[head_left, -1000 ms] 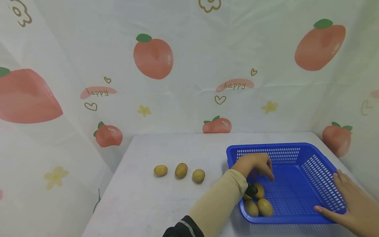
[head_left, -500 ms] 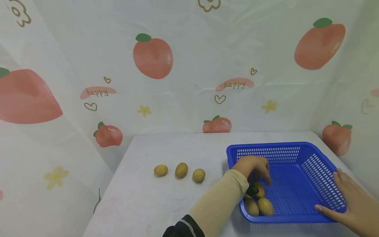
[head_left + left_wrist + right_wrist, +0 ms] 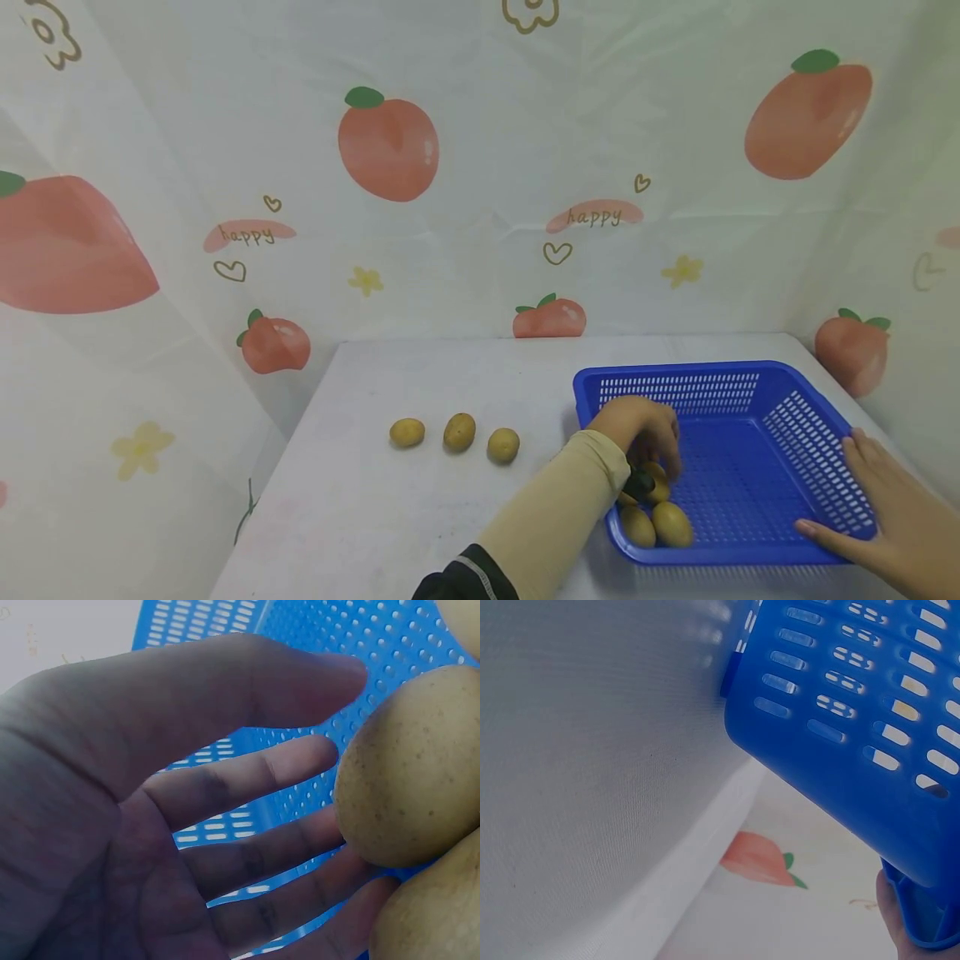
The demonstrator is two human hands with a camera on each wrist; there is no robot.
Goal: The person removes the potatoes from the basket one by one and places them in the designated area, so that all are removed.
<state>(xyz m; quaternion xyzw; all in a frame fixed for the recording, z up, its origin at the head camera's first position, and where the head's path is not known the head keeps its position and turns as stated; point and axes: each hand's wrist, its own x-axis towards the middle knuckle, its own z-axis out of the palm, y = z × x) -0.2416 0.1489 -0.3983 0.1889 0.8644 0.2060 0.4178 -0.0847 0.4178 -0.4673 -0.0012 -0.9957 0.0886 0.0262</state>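
Observation:
Inside the left part of the blue plastic basket [image 3: 750,554], my left hand [image 3: 647,423] reaches down beside several potatoes [image 3: 672,525]. The left wrist view shows its thumb and spread fingers close to a speckled potato [image 3: 420,765], fingertips right at its side and no grip around it. A second potato [image 3: 435,915] lies against the first, near the little finger. My right hand [image 3: 896,508] rests on the basket's near right corner, fingers along the right rim and thumb over the front rim. Only a bit of that hand [image 3: 889,907] shows in the right wrist view.
Left of the basket, three potatoes [image 3: 459,432] lie in a loose row on the white table [image 3: 360,517]. A cloth [image 3: 480,167] printed with peaches hangs behind the table. A dark wrist device [image 3: 637,482] sits under my left wrist, hiding part of the potatoes.
My left hand has sunk slightly, its fingers drawn closer to the potatoes at the basket's left side. The right hand stays on the corner, and the three table potatoes are where they were.

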